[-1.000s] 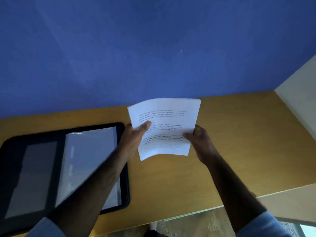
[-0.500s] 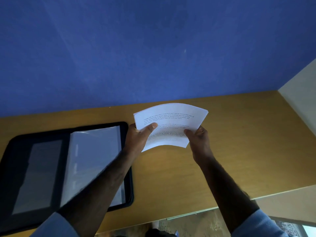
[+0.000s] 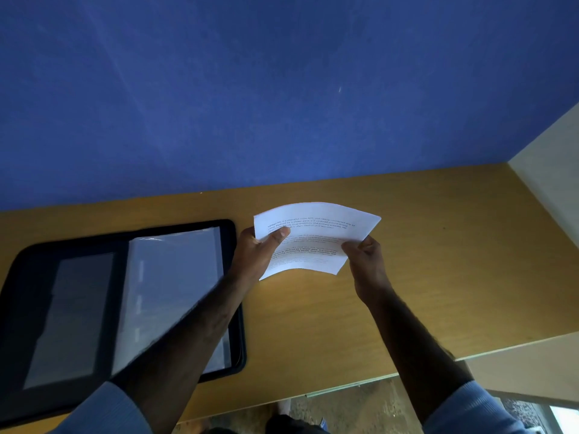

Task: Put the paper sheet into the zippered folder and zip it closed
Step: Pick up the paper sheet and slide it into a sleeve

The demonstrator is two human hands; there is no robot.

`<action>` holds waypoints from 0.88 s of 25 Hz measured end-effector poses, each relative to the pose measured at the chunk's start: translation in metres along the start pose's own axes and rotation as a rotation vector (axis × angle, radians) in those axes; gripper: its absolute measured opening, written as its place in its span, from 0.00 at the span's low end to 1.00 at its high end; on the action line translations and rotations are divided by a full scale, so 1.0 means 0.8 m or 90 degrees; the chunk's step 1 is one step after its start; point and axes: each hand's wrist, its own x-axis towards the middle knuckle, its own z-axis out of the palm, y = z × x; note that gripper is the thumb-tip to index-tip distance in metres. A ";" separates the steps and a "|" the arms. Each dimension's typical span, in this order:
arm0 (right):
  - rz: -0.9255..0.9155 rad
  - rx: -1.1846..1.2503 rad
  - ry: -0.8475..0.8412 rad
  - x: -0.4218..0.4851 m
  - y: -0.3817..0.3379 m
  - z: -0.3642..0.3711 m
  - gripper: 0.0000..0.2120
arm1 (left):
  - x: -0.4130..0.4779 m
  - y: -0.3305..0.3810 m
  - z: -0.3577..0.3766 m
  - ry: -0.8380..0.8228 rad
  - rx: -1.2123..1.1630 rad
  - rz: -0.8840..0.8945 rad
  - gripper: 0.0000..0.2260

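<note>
Since a second ago the white printed paper sheet (image 3: 316, 233) has tipped from near upright to a flatter, arched lie, and it remains to the right of the folder; nothing resting on the tabletop has shifted. The blue felt-like back wall (image 3: 282, 89) closes the far side; the yellow-brown wooden tabletop (image 3: 438, 261) runs beneath it, bounded on the right by a pale side panel (image 3: 551, 170), with its near edge crossing under the forearms; bare wood lies all round the sheet, so room to carry it leftward looks ample. The black zippered fabric folder (image 3: 18, 308) lies open flat at the left, partly cut by the frame; a clear plastic sleeve (image 3: 175, 277) covers its right half and a grey pocket (image 3: 75, 314) its left; its right rim sits just beside the left wrist. The sheet is held in the air, not yet inside; by my judgement the task is at an early stage, with inserting, closing and zipping all left. The left hand (image 3: 253, 255) pinches the sheet's left edge, thumb on top; the right hand (image 3: 366, 261) pinches its lower right corner.
</note>
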 end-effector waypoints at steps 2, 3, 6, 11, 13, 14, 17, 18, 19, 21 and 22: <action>-0.003 0.004 0.003 -0.001 -0.005 0.000 0.15 | 0.000 0.003 -0.001 -0.001 0.000 0.010 0.09; -0.002 0.003 0.005 -0.001 -0.008 -0.001 0.17 | -0.001 0.004 -0.002 0.000 0.001 0.011 0.10; 0.000 -0.014 0.009 -0.001 -0.008 -0.001 0.20 | 0.000 0.001 -0.006 -0.010 0.009 -0.009 0.10; -0.002 -0.012 0.011 -0.003 -0.002 -0.002 0.17 | 0.000 -0.003 -0.003 -0.004 -0.009 -0.034 0.07; 0.008 -0.026 0.016 -0.004 0.001 -0.003 0.18 | -0.002 -0.005 -0.002 -0.014 -0.009 -0.042 0.07; 0.010 -0.029 0.016 -0.004 0.002 -0.003 0.19 | -0.003 -0.005 -0.001 -0.017 -0.011 -0.044 0.07; -0.001 -0.017 0.018 -0.005 -0.001 -0.003 0.20 | -0.005 -0.001 0.000 -0.027 -0.014 -0.032 0.08; -0.006 -0.021 0.020 -0.004 -0.003 -0.004 0.20 | -0.005 0.000 0.000 -0.035 -0.013 -0.023 0.08; -0.010 -0.028 0.018 -0.004 -0.004 -0.004 0.20 | -0.004 -0.001 -0.001 -0.040 -0.010 -0.016 0.08; -0.013 -0.035 0.007 -0.005 -0.005 -0.006 0.21 | -0.004 -0.004 -0.003 -0.047 -0.001 -0.011 0.09; -0.013 -0.034 0.000 -0.006 -0.005 -0.007 0.21 | -0.004 -0.007 -0.003 -0.047 0.004 -0.016 0.11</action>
